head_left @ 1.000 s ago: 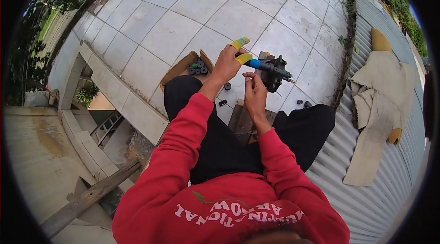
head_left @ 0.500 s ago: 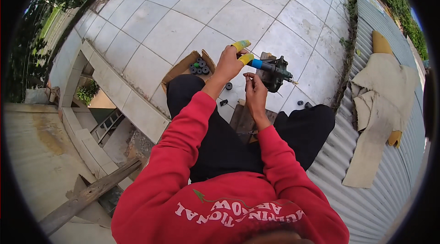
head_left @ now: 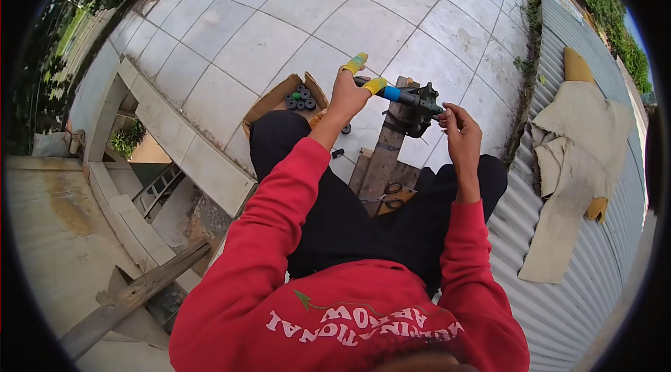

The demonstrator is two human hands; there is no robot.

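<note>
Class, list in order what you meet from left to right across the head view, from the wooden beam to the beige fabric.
Wooden beam, cardboard box, left hand, dark metal device, right hand, beige fabric.

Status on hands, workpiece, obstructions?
Left hand on blue-banded bar. Right hand, fingertips at dark device's right side. Device over wooden board. Scissors at board's near end, apart from both hands.
</note>
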